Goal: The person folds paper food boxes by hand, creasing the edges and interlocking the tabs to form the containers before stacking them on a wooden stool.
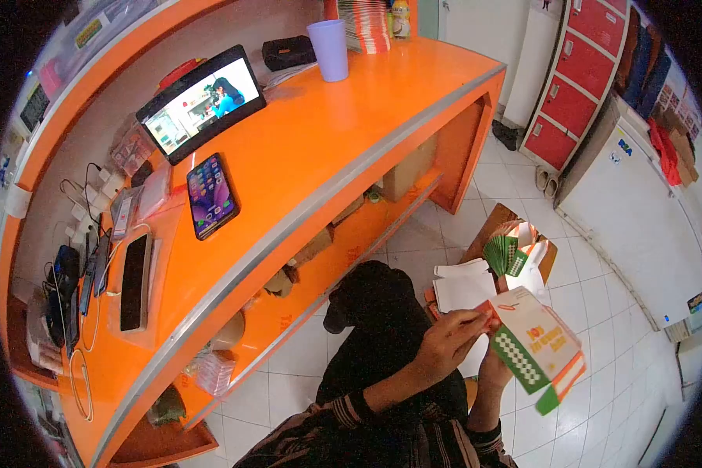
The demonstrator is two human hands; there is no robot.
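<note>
A printed carton in white, green and orange (pixel 540 337) is held up over the person's lap, partly unfolded, with a green flap hanging at its lower end. My left hand (pixel 454 341) pinches its upper left corner between thumb and fingers. Below that corner my right hand (pixel 493 370) is at the carton's lower left edge, its fingers mostly hidden behind the card. Beyond the carton, white sheets (pixel 462 287) and a fanned bunch of green printed cartons (pixel 507 251) lie on a small brown stool (pixel 498 221).
An orange curved counter (pixel 304 148) bears a tablet (pixel 203 101), a phone (pixel 211 195), a second dark phone (pixel 135 282), a purple cup (pixel 330 51) and cables. Red lockers (pixel 573 78) and a white fridge (pixel 628 195) stand at right.
</note>
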